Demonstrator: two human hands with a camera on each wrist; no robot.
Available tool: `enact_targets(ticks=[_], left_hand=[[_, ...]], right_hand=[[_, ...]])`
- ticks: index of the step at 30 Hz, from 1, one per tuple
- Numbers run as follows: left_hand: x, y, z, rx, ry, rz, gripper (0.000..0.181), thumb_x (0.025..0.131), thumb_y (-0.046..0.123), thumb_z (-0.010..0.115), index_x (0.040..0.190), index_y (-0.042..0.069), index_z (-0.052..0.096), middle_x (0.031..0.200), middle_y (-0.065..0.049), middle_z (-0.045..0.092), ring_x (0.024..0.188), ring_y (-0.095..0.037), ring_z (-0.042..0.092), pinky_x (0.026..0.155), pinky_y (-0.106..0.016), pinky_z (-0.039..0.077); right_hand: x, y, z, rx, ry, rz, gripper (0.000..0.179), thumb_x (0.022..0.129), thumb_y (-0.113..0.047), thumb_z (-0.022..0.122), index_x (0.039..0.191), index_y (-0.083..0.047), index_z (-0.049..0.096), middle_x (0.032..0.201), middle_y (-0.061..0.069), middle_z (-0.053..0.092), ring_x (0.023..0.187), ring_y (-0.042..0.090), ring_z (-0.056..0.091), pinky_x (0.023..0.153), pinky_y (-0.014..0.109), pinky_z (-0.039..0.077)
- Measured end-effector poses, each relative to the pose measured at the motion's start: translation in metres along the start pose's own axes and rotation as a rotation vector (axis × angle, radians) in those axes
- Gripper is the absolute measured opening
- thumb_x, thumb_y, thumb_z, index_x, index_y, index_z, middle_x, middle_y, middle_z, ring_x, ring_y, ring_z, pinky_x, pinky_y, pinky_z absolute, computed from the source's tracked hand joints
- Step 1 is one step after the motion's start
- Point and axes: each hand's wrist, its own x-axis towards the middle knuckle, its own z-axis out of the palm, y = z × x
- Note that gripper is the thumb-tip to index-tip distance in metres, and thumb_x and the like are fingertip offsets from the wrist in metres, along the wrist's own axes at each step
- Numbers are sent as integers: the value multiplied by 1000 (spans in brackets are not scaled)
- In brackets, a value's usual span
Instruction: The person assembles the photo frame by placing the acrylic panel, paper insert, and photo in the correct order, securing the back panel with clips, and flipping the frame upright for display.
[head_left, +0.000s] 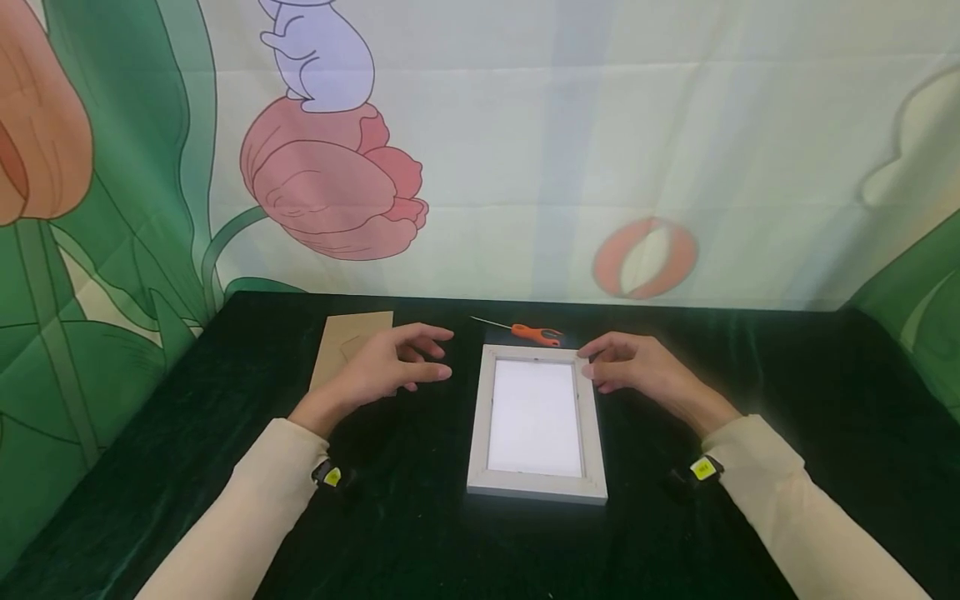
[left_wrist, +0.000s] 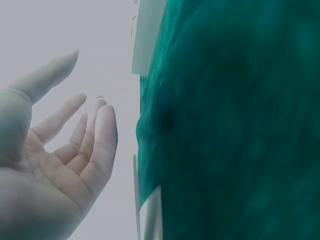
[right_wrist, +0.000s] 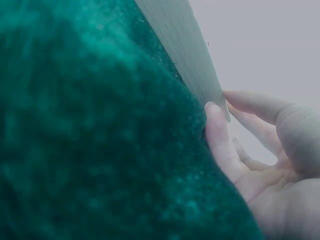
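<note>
A white picture frame [head_left: 482,425] lies flat on the dark green cloth, with a plain white panel [head_left: 536,417] inside its border. My right hand [head_left: 637,367] pinches the frame's far right corner. In the right wrist view, the fingertips [right_wrist: 216,117] lie against the side of the frame [right_wrist: 192,55], and another digit meets its upper edge. To the left of the frame, my left hand [head_left: 382,362] hovers apart from it, fingers loosely bent and holding nothing. Its palm and spread fingers [left_wrist: 105,135] show in the left wrist view.
Partly behind my left hand lies a flat brown board [head_left: 337,342]. Beyond the frame's far edge is a thin metal-shafted tool with an orange handle [head_left: 536,335]. A printed curtain [head_left: 495,167] hangs along the back edge of the cloth-covered table [head_left: 405,517].
</note>
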Motion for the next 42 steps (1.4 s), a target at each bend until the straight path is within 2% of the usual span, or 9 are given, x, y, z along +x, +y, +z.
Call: enact_targets(ticks=[5,9,15,20,29,36,42], left_hand=[[-2,-10,-21,23,85,-42,59,98,33,79,150,12,60,132,-15,66,111,-31,63,87,-43,62],[-6,-21,-41,-3,154,-80,60,99,34,77,152,14,57,136,-16,64,117,-32,63,93,-47,60],[-11,-32,-67,-25,251,-97,61,103,31,73,156,10,52,139,-18,59,119,-33,61,91,-32,60],[-14,-39,-79,-45,300,-137,62,104,32,71,158,10,49,143,-19,57,124,-33,58,88,-23,58],[-10,-47,-89,-39,316,-167,64,105,36,70,159,10,48,142,-19,56,122,-32,59,95,-32,58],[4,-54,-97,31,249,-191,70,103,36,73,160,7,44,149,-25,51,129,-39,55,105,-47,54],[10,-65,-107,85,241,-221,69,104,33,72,159,3,43,148,-28,49,128,-43,54,105,-53,54]], right_hand=[[0,0,-1,6,2,0,49,97,-35,79,137,-10,66,131,12,69,102,29,72,94,40,59],[0,-1,-1,9,1,-3,50,97,-35,79,138,-10,66,132,12,69,103,28,71,94,40,59],[0,-2,-3,2,3,-3,51,96,-36,79,138,-11,66,131,12,69,102,28,71,94,41,59],[1,-1,-5,-2,3,-6,51,97,-37,79,139,-10,66,131,12,69,102,28,71,94,41,59],[-1,1,-6,-3,2,-15,48,97,-33,79,137,-9,66,124,13,71,100,29,72,93,40,59],[-1,2,-2,8,0,-12,50,97,-35,79,138,-10,66,128,12,70,100,28,72,94,40,59],[-1,2,0,3,-2,-22,48,96,-35,80,136,-11,67,124,11,71,99,29,72,94,42,59]])
